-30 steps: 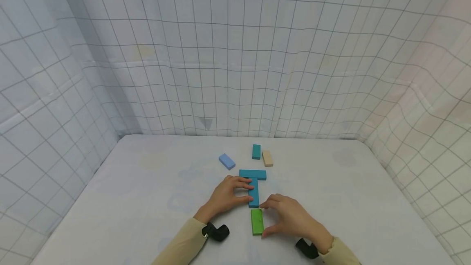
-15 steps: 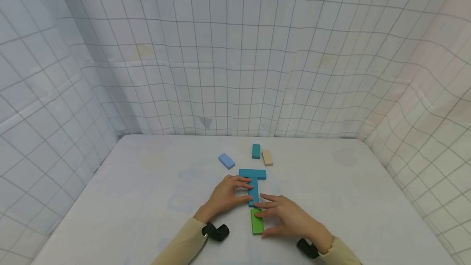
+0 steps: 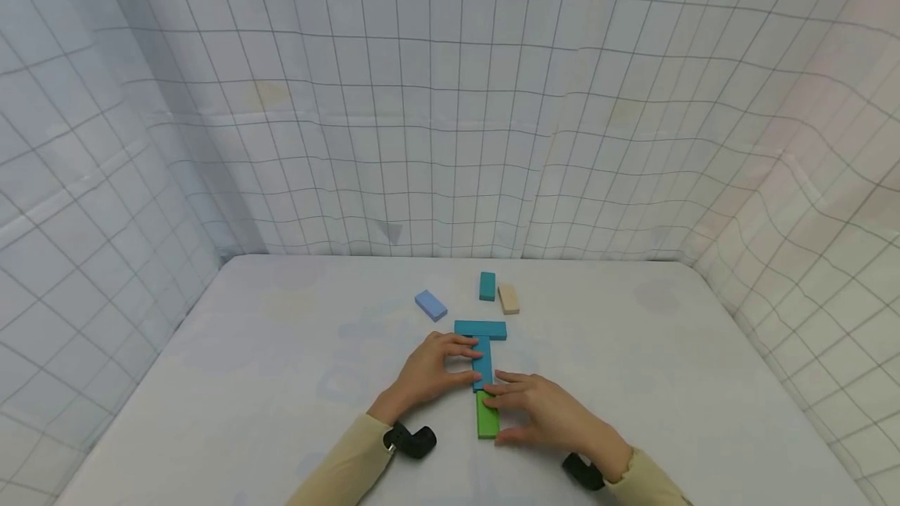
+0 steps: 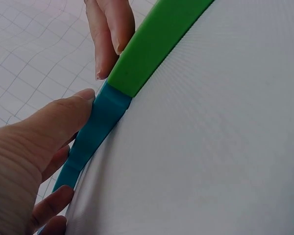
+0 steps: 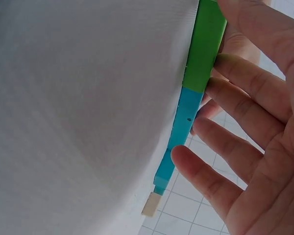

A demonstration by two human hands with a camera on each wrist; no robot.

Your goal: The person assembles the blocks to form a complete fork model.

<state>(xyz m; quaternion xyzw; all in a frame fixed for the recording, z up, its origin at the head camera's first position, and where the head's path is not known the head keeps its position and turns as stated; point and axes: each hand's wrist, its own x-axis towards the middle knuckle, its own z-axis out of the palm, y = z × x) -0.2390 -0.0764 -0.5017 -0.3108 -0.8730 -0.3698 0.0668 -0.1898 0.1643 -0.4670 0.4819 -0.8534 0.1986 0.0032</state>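
A bright green block (image 3: 487, 423) lies lengthwise toward me, its far end against a long blue block (image 3: 485, 366). Another blue block (image 3: 481, 329) lies crosswise at the far end, making a T. My left hand (image 3: 422, 372) rests on the lengthwise blue block from the left, with thumb and fingertips touching it. From the right, my right hand (image 3: 537, 412) touches the green block; its thumb is by the near end and a fingertip lies on top near the join. In the right wrist view the fingers (image 5: 235, 105) look spread and gently bent along the blocks' edge.
Beyond the T lie a light blue block (image 3: 431, 305), a teal block (image 3: 487, 286) and a beige block (image 3: 509, 299). All are on a white-covered table (image 3: 295, 350), with grid-patterned white curtains (image 3: 450, 115) behind and at both sides.
The green block has moved away from me, and the gap to the blue block has gone. My right hand's fingers have come down onto it. The left hand keeps its place.
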